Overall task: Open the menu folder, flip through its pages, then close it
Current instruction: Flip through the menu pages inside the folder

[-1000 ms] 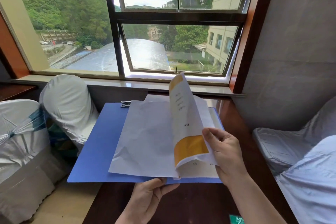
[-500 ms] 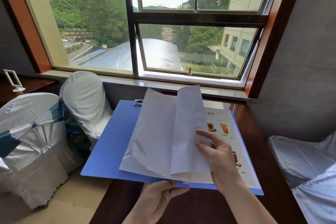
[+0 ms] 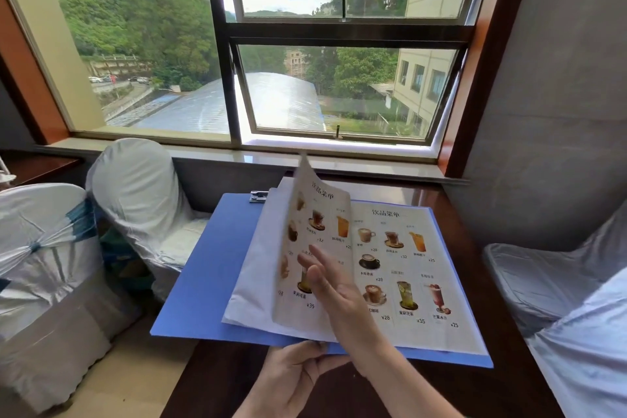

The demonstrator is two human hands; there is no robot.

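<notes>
The blue menu folder [image 3: 203, 282] lies open on the dark wooden table [image 3: 502, 282], its left cover hanging past the table's left edge. Turned white pages [image 3: 252, 282] rest on the left side. One drinks page [image 3: 315, 224] stands nearly upright in mid-turn. A flat drinks page [image 3: 417, 268] with cup and glass pictures lies on the right. My right hand [image 3: 336, 285] is in front of the standing page, fingers stretched and apart against it. My left hand [image 3: 302, 370] grips the folder's near edge by the spine, thumb on top.
A metal clip [image 3: 259, 196] sits at the folder's far edge. Two white-covered chairs [image 3: 135, 200] stand left of the table, one with a teal sash [image 3: 57, 231]. More covered chairs [image 3: 556, 288] are on the right. The window sill [image 3: 339, 163] and a grey wall bound the far side.
The white-backed page my right hand held now lies on the left pile. Another page with drink pictures has risen upright, and my right fingers have spread against it. My left hand stayed.
</notes>
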